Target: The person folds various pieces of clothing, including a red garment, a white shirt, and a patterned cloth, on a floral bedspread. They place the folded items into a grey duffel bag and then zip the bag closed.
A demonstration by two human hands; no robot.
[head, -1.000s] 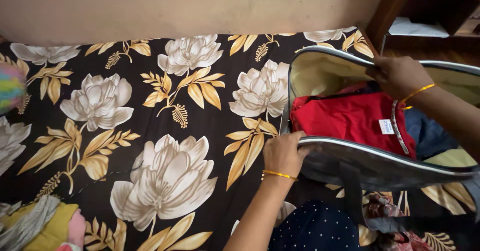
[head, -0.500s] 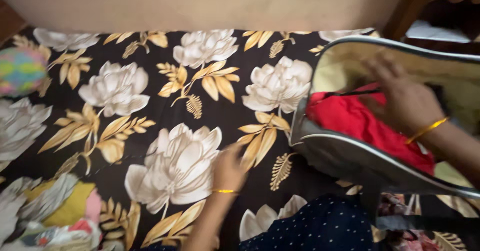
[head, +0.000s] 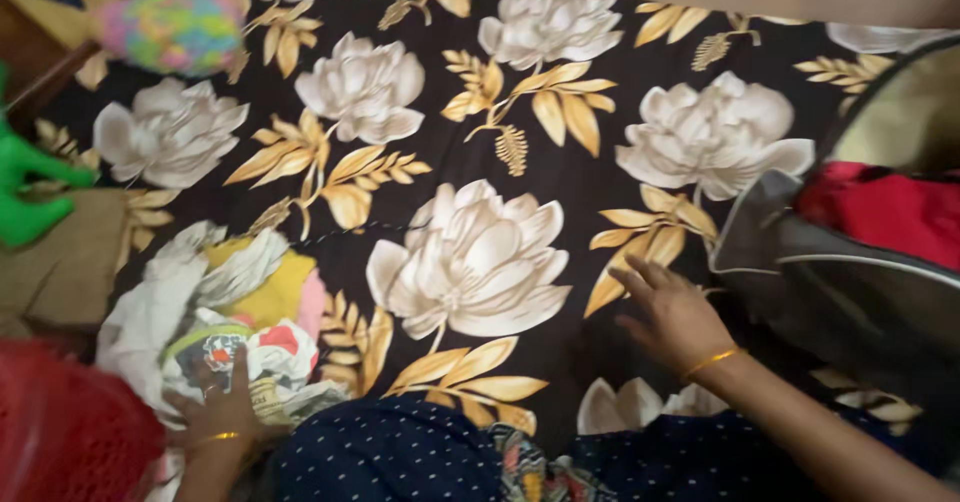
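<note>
At the far left, a red mesh thing (head: 60, 432) is cut off by the frame's lower corner, so I cannot tell what it is. Just right of it lies the pile of clothes (head: 225, 302), white, yellow and pink cloth bunched together on the floral bedsheet (head: 470, 252); one piece shows a printed patch too blurred to read. My left hand (head: 222, 412) rests on the near edge of that pile, fingers bent into the cloth, though how firmly it grips I cannot tell. Beyond the pile, a green toy (head: 25, 187) and a pastel striped ball (head: 175, 27) sit at the sheet's far left edge. Right of the pile, across a big white flower, my right hand (head: 672, 312) lies flat and spread on the sheet, holding nothing. Further right, the grey bag (head: 850, 297) stands open, cropped by the frame, with red cloth (head: 885, 212) inside.
</note>
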